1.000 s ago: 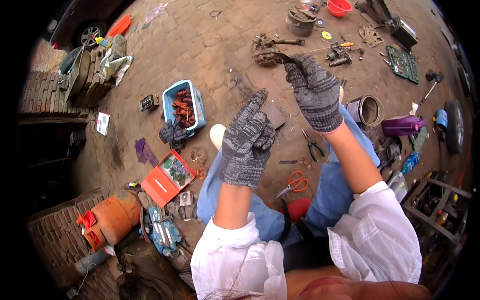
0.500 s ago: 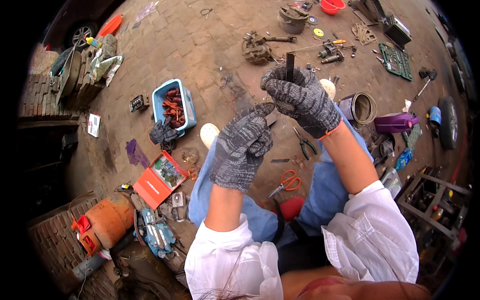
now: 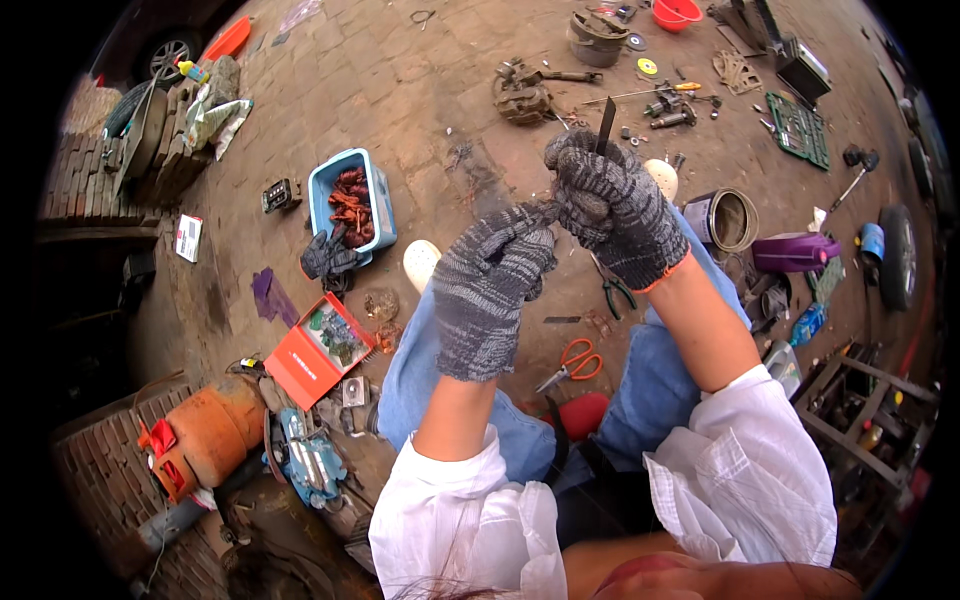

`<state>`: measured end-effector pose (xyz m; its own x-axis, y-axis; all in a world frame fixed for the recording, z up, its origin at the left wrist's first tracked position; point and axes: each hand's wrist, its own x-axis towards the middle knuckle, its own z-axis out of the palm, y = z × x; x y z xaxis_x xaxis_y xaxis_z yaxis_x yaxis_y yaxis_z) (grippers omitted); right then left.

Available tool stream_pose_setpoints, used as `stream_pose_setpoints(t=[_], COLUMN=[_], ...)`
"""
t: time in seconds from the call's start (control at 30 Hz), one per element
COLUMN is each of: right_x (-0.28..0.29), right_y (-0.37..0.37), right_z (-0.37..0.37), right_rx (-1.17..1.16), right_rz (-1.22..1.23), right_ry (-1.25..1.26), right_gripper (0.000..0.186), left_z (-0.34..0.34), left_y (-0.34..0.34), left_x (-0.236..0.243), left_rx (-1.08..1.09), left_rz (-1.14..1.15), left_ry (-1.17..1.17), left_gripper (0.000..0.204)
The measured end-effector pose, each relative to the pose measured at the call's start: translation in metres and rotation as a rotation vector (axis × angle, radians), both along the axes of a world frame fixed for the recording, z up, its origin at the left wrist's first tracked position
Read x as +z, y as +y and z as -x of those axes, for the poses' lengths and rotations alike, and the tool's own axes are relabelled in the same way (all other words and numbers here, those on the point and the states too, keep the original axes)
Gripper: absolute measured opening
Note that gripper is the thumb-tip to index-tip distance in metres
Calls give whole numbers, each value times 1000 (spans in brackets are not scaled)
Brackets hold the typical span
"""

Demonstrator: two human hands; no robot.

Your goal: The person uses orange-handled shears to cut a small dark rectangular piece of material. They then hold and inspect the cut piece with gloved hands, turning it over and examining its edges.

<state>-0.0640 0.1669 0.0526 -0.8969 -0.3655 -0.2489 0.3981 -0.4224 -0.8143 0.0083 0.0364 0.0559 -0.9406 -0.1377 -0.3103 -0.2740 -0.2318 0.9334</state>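
Well left of our hands, we see an orange box (image 3: 322, 349) of small parts and a blue tub (image 3: 350, 203) of reddish coils. Our left hand (image 3: 490, 285) pinches something hidden; our right hand (image 3: 612, 205), touching it, clenches a dark blade (image 3: 605, 125).

Outdoor repair yard or open-air workshop on a reddish brick-paved ground (image 3: 400, 90). Loose hand tools and metal parts lie scattered at the far side, beside a dark green socket tray (image 3: 797, 128). A blue plastic tub of copper wire scrap (image 3: 350, 205) sits left. A dented orange gas cylinder (image 3: 205, 435) lies near left. Orange-handled scissors (image 3: 572, 363) rest on the paving.
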Motion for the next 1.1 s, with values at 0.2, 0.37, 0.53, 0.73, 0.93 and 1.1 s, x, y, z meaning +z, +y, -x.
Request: stream_pose_setpoints(t=[0.2,0.37,0.53,0.73,0.93,1.1], right_x=[4,-17,-25,-25,-18,-27], right_y=[-1,1,-7,-6,11,9], right_z=[2,2,-5,2,-3,-9], right_rx=[-236,-229,-251,-231,-90,-8], right_rz=[-145,-345,-310,-515,-968,-1036], right_ry=[113,306,346,547,1089,1292], right_gripper=[11,13,13,16,20,20], left_z=[12,16,13,12,15,14], left_y=[-4,6,13,1,-16,-16], left_x=[-18,-11,-25,-21,-30,-29], left_rx=[21,134,156,47,6,-42], left_rz=[983,1061,865,-56,-516,-709], left_ry=[608,666,559,38,-22,-13], left_gripper=[27,28,22,21,29,38])
